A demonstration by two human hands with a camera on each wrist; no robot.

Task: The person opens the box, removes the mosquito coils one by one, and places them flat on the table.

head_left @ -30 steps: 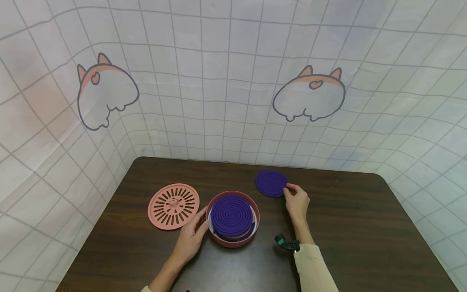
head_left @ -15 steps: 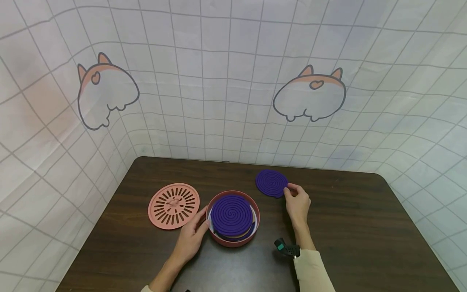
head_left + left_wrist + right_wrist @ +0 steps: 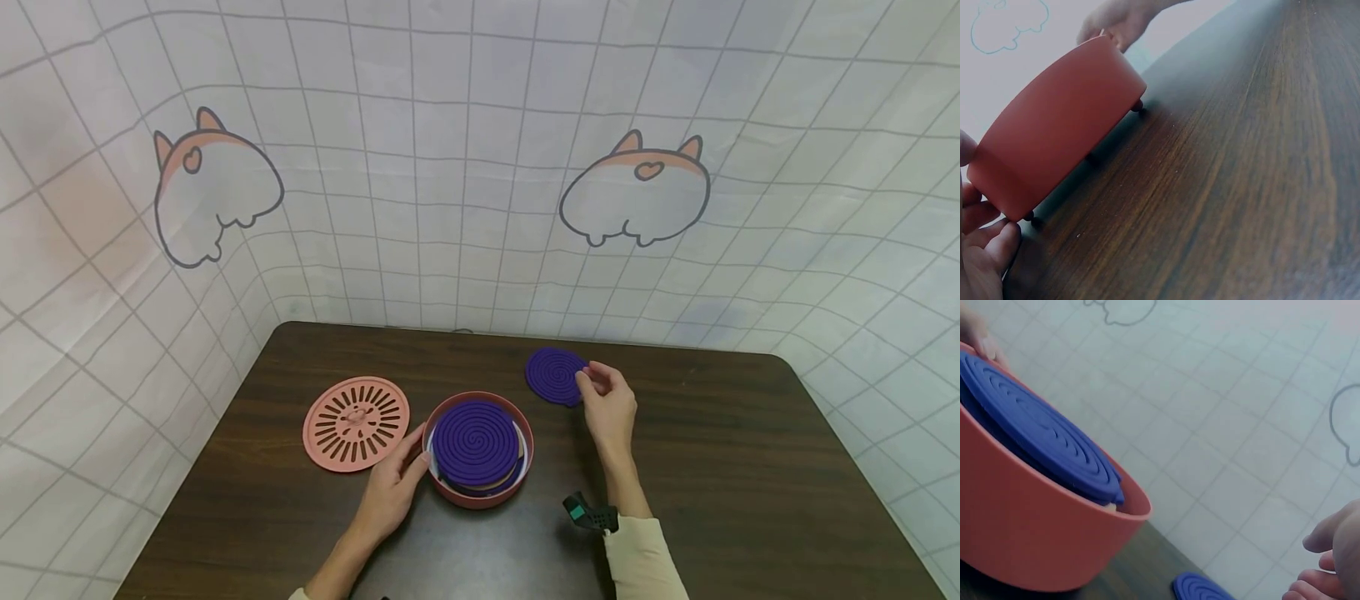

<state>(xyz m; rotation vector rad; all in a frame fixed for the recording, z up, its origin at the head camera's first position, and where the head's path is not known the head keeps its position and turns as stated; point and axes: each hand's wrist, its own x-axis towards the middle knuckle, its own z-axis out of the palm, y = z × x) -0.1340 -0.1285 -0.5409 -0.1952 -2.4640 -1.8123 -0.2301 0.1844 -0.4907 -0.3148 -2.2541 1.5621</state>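
A red round mosquito coil box with small dark feet stands on the table. My left hand holds its left side, thumb near the rim, fingers along the wall in the left wrist view. Purple spiral mosquito coils are stacked inside, tilted slightly above the rim in the right wrist view. Behind and to the right, another purple coil lies flat on the table. My right hand hovers over that coil's right edge, fingers loosely bent; in the right wrist view nothing sits between its fingers.
A pink slotted lid lies flat left of the box, close to the left hand. The dark wooden table meets a white grid-patterned curtain along its back edge. A black wrist device sits at the right wrist.
My right hand has shifted slightly up and left over the loose coil, and its thumb and fingers have come off the coil's edge. The left hand and box have stayed put.
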